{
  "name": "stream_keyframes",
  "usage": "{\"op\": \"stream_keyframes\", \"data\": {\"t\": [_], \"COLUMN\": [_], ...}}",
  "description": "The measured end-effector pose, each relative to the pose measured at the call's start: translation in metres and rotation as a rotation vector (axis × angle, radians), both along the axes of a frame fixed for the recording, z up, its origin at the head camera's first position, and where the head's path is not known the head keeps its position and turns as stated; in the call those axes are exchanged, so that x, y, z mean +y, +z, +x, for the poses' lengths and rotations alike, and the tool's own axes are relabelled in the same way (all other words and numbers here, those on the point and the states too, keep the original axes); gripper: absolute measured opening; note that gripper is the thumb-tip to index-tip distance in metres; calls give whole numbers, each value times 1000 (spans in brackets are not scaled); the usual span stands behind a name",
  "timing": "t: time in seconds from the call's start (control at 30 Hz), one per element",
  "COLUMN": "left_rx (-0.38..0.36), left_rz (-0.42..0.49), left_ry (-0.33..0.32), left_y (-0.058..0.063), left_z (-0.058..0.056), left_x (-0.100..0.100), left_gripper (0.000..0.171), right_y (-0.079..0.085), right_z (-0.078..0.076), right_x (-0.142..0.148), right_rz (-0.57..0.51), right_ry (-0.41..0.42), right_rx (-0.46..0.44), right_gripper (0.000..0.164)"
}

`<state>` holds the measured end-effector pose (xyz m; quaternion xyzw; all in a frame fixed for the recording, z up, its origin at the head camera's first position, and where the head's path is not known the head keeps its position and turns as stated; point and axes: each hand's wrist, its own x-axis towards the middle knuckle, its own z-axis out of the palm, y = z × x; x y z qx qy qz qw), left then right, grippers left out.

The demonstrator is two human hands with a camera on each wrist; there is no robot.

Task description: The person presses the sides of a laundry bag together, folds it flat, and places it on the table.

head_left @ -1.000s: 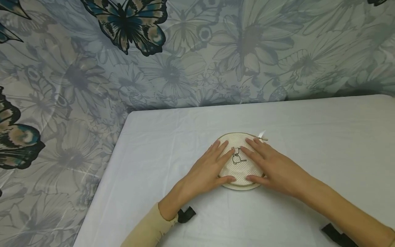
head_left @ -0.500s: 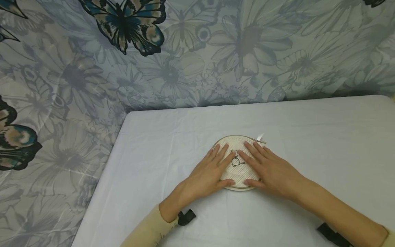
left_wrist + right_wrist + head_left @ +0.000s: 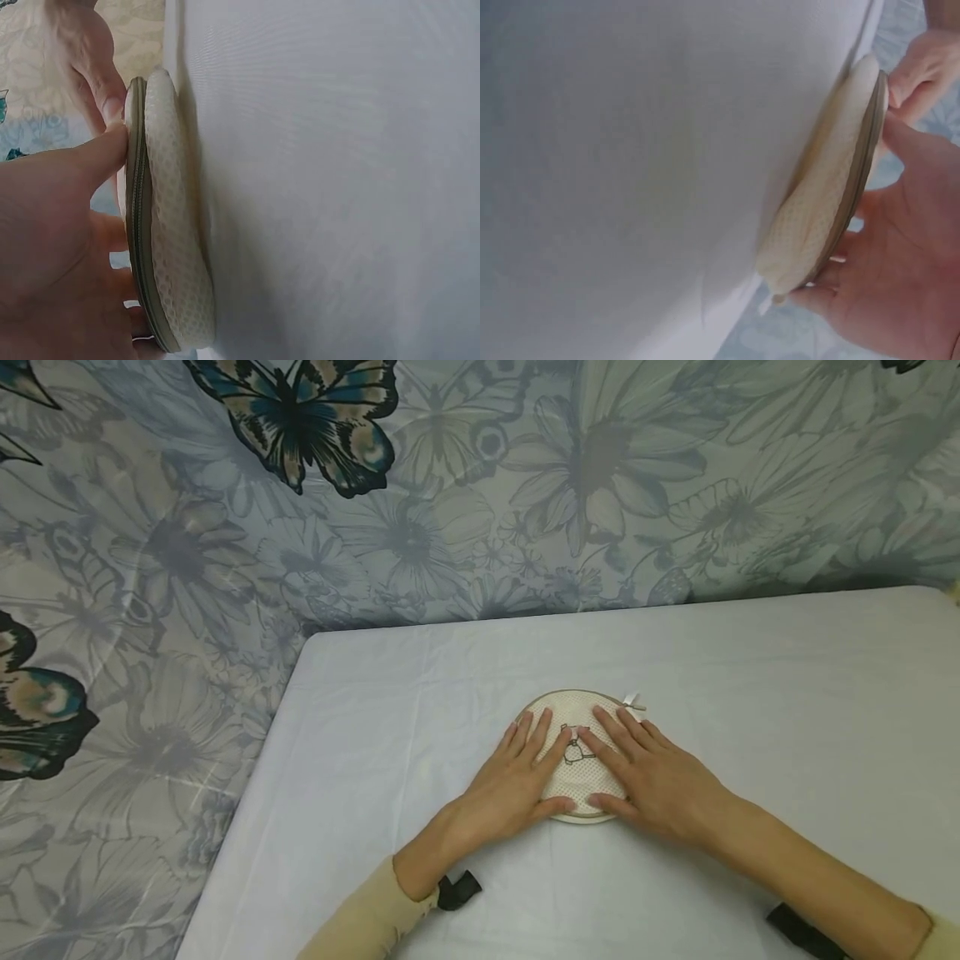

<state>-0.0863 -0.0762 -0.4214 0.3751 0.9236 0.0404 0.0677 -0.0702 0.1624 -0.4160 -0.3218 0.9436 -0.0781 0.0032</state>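
A round cream mesh laundry bag (image 3: 574, 702) with a zipper around its edge lies on the white-covered table. A dark line drawing of an animal shows in the middle of its top. My left hand (image 3: 506, 789) rests on its left side, fingers spread and straight. From the right, my right hand (image 3: 663, 789) lies on it the same way, the two thumbs close together near the front edge. In the left wrist view the bag's mesh side (image 3: 176, 217) bulges below the zipper (image 3: 139, 195). At the bag's upper right, a white tag (image 3: 632, 699) sticks out by the zipper end.
The white tablecloth (image 3: 375, 718) spreads around the bag on all sides. Behind and left of the table hangs a grey-blue curtain (image 3: 420, 543) with flowers and butterflies. Black straps (image 3: 459, 890) show at both wrists.
My hands have come slightly closer together over the bag, thumbs nearer each other. In the head view the bag sits a little lower and further left than a second ago.
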Motion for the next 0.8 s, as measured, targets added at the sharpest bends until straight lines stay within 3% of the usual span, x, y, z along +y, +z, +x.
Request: {"op": "stream_keyframes", "data": {"t": [0.47,0.8], "left_rx": [-8,22], "left_rz": [-144,-181], "left_ry": [26,20], "left_y": [-3,-5], "left_z": [2,1], "left_x": [7,7], "left_gripper": [87,87], "right_y": [-5,-5], "right_z": [2,3], "right_x": [-4,-4], "right_rz": [23,29], "right_ry": [-22,-19], "right_rx": [0,27], "right_gripper": [80,80]}}
